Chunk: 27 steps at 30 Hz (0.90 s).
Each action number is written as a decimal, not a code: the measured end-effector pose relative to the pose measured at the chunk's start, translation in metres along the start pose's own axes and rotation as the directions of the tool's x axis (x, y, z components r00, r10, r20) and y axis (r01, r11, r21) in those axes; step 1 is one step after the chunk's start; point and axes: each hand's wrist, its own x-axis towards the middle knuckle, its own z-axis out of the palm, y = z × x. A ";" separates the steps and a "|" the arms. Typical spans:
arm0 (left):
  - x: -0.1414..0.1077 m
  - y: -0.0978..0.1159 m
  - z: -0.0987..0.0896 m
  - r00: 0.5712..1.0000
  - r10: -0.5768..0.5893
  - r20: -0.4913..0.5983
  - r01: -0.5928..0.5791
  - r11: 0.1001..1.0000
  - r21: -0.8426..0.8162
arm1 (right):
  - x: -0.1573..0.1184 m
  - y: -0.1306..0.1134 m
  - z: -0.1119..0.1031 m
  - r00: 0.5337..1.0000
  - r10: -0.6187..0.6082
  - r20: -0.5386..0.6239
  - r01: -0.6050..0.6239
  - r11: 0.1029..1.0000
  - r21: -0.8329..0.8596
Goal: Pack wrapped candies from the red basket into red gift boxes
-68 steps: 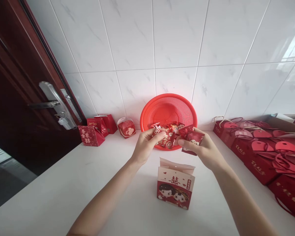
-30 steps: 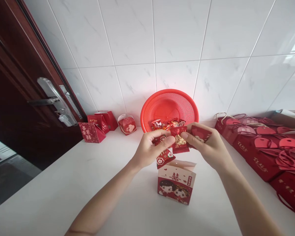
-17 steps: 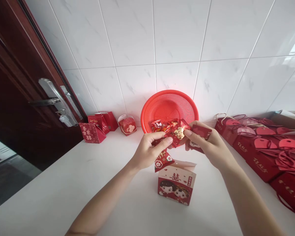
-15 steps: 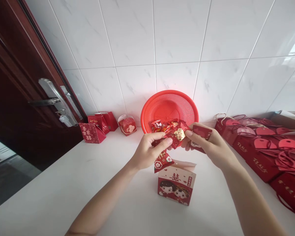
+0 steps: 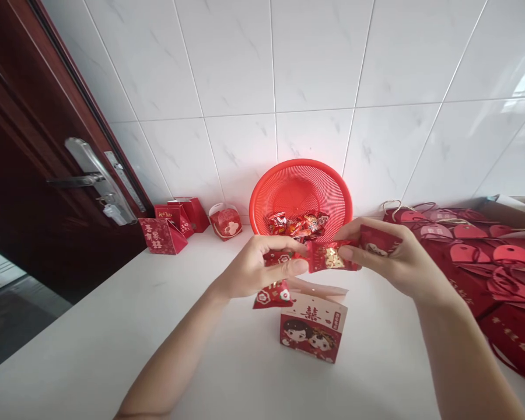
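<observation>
My left hand is closed around red wrapped candies; one flower-printed candy hangs below its fingers. In my right hand is a red candy with a gold print, pinched under the thumb. A second, dark red candy packet rests against the same hand's fingers. The left fingertips are at the near end of the gold-printed candy, and I cannot tell whether they touch it. Just below both hands stands a red and cream gift box with two cartoon faces, its top flaps up.
A red plastic basket leans against the tiled wall, with several candies in it. Small red boxes and a rounded box stand at the left. Several red gift boxes crowd the right. A brown door is at far left.
My hands have drawn apart. The gold-printed candy has shifted right with my right hand, and the flower-printed candy has moved left with my left hand. The gift box stays put.
</observation>
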 end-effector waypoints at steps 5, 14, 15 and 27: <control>-0.014 0.004 -0.023 0.939 -0.028 0.342 -0.053 0.973 0.226 | -0.005 -0.008 -0.008 0.999 -0.044 0.004 0.044 0.999 -0.025; -0.007 0.003 -0.006 0.965 -0.075 0.250 -0.041 0.903 0.427 | -0.005 -0.007 0.002 0.987 0.009 0.158 0.026 0.976 -0.214; -0.005 0.000 -0.004 0.972 -0.070 0.226 -0.036 0.902 0.431 | -0.005 -0.005 0.003 0.987 0.012 0.159 0.025 0.973 -0.230; 0.015 -0.031 0.014 0.984 -0.097 0.147 0.055 0.961 0.271 | -0.006 -0.002 0.005 0.985 0.041 0.168 0.026 0.926 -0.377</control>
